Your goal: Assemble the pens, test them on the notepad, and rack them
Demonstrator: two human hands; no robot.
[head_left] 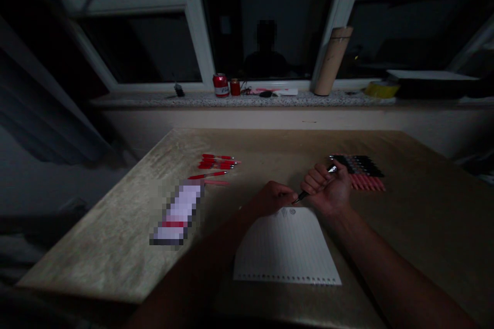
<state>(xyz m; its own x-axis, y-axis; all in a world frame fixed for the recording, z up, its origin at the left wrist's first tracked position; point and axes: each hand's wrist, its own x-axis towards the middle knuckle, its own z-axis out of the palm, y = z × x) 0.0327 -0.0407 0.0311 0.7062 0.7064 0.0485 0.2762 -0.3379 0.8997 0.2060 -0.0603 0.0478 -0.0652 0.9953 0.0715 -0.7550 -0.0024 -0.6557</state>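
Above the far end of a lined sheet of paper (287,249) my two hands meet at a black pen (303,196). My right hand (328,187) is wrapped round its barrel, palm turned up. At the pen's tip, the fingers of my left hand (274,198) are pinched together. A few small scribbles (285,212) mark the top of the paper, partly behind my left hand. Just beyond my right hand lies a row of black pens (360,165), with a row of pink pen parts or caps (368,182) in front of it.
Several red pens (218,162) lie on the table's left side, near a blurred-out white and purple pack (179,211). The windowsill (154,100) holds a red can (221,86), a small red jar (235,87), a cardboard tube (334,61) and yellow tape (381,90).
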